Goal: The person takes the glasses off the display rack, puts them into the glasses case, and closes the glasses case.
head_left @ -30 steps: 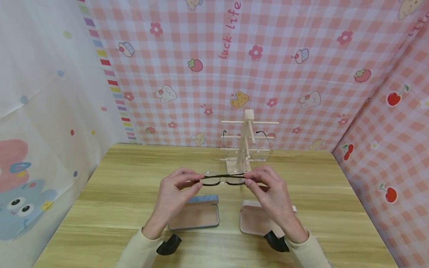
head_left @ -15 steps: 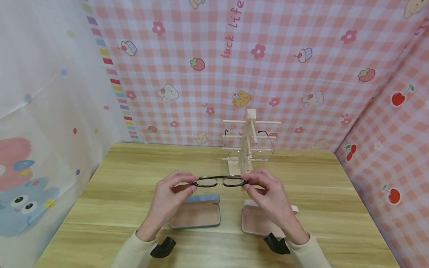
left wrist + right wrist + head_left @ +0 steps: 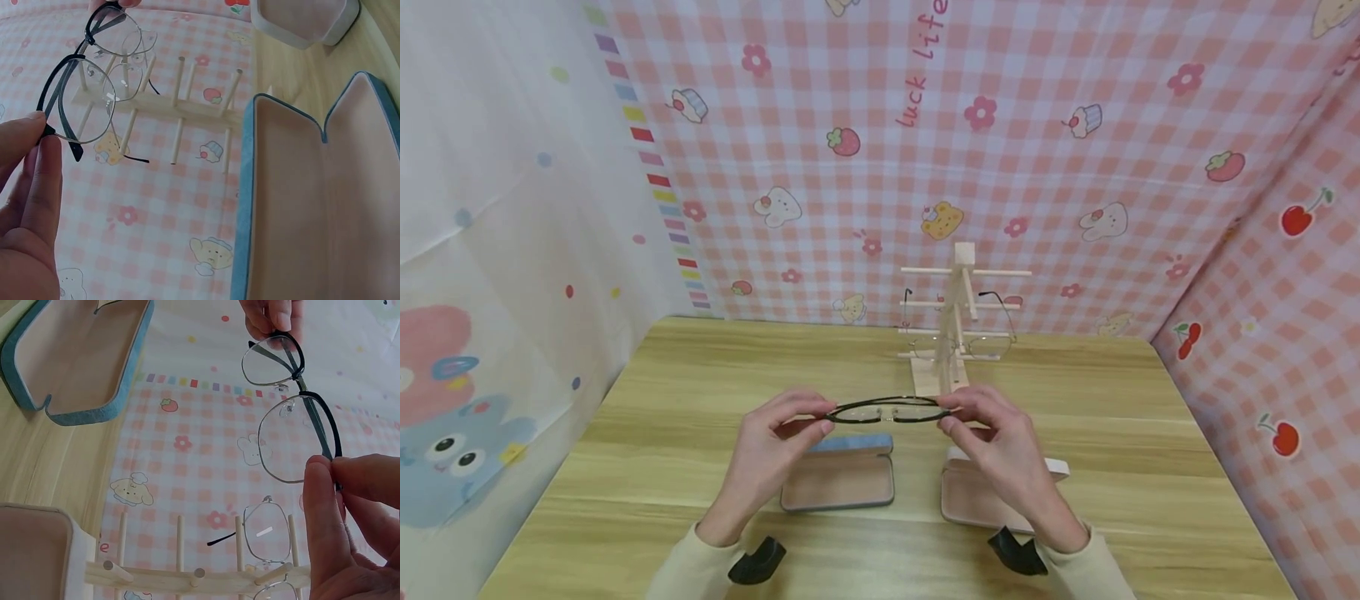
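A pair of eyeglasses [image 3: 859, 414] with black upper rims and thin metal lower rims is held up over the table, its black temples folded behind the lenses. My left hand [image 3: 769, 454] pinches one outer corner of the frame between thumb and fingers. At the opposite corner, the thumb and fingers of my right hand [image 3: 1006, 442] grip it the same way. Below the left hand lies an open blue glasses case [image 3: 837, 483] with a beige lining. An open white case [image 3: 973, 497] sits under the right hand, partly hidden by that hand and wrist.
Behind the hands stands a wooden glasses rack [image 3: 964, 258] with several pegs. Thin wire-rimmed glasses [image 3: 267, 531] hang low on it. A pink checked cloth [image 3: 880, 108] covers the back wall, close behind the wooden table [image 3: 685, 400].
Both hands have brought the eyeglasses slightly nearer and lower, with the left hand shifting leftward. The frame's tilt has changed a little. The cases and rack stay put.
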Demonstrator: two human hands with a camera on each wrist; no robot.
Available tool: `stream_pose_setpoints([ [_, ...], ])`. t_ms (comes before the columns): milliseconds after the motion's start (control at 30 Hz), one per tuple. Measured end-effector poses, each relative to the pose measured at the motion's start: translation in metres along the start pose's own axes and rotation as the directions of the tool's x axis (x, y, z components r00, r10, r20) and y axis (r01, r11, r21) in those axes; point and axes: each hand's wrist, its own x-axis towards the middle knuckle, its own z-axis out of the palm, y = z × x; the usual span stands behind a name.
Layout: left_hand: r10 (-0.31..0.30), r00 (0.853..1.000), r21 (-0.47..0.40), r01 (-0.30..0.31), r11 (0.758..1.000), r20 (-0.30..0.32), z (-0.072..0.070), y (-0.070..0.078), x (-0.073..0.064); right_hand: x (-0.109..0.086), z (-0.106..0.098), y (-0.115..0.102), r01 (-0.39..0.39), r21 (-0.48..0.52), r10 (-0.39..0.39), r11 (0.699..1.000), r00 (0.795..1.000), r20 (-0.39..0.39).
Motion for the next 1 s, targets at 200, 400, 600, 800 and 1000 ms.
stream_pose_setpoints([
  [200,-0.021,1.0,0.002,0.021,1.0,-0.02,-0.002,0.022,-0.005,-0.001,0.003,0.001,-0.011,-0.015,0.011,1.0,1.0,0.0],
  [400,-0.018,0.999,-0.044,0.017,0.999,-0.034,-0.007,0.021,-0.008,-0.001,0.009,0.005,-0.007,-0.04,0.007,0.999,1.0,-0.001],
  [600,-0.076,0.995,-0.052,0.073,0.996,-0.066,-0.011,0.01,-0.013,-0.001,0.017,0.008,0.009,-0.04,-0.009,0.999,1.0,-0.009],
  [800,-0.161,0.983,-0.052,0.157,0.986,-0.085,-0.016,-0.011,-0.016,-0.003,0.025,0.01,-0.02,-0.016,0.02,1.0,1.0,0.001],
  [1000,-0.167,0.981,-0.028,0.165,0.986,-0.099,-0.021,-0.024,-0.021,-0.003,0.033,0.006,-0.087,-0.017,0.087,0.996,0.996,0.013],
])
